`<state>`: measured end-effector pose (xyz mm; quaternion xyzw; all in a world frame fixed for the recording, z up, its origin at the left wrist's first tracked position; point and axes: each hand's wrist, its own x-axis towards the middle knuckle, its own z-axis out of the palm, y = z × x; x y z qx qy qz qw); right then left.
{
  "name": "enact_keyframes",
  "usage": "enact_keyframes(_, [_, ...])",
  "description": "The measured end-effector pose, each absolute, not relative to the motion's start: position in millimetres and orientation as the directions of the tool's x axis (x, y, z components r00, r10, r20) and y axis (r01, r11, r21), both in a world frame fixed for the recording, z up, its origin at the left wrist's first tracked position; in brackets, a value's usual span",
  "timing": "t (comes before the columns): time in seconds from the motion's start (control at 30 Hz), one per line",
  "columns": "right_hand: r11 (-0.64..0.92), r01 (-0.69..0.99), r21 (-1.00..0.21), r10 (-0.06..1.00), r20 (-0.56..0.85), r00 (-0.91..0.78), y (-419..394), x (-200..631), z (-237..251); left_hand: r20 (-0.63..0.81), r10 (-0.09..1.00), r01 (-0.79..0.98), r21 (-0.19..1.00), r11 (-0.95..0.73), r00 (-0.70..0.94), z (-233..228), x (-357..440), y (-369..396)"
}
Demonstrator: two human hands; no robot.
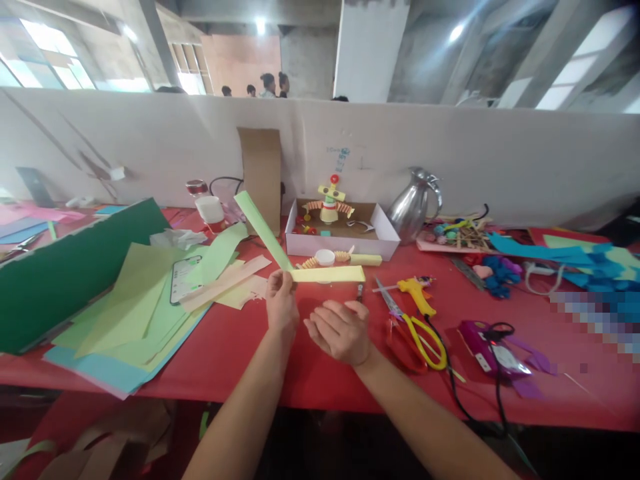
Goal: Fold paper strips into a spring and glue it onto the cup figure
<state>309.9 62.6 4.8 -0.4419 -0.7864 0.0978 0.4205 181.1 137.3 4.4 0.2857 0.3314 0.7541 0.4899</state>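
Left hand (281, 300) pinching joined paper strips (327, 274); right hand (340, 330) open just below.

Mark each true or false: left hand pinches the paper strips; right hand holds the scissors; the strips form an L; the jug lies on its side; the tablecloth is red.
1. The left hand pinches the green strip and yellow strip where they meet. True.
2. The right hand holds the scissors. False: it is open and empty; the scissors lie on the table.
3. The strips form an L or V. True.
4. The jug lies on its side. False: it stands upright.
5. The tablecloth is red. True.
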Motion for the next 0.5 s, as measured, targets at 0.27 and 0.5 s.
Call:
enact_keyframes(0.27, [0.352, 0.011, -0.936, 0.927, 0.351, 0.136, 92.4, 306.2, -2.6, 0.077, 0.993, -0.554, 0.824, -0.116, -0.093, 3.6, 199.4, 121.2])
enact_keyframes(0.5, [0.321, -0.096, -0.942, 0.940, 0.305, 0.152, 90.5, 308.6, -0.3, 0.079, 0.995, -0.485, 0.869, -0.097, -0.059, 2.5, 200.2, 118.4])
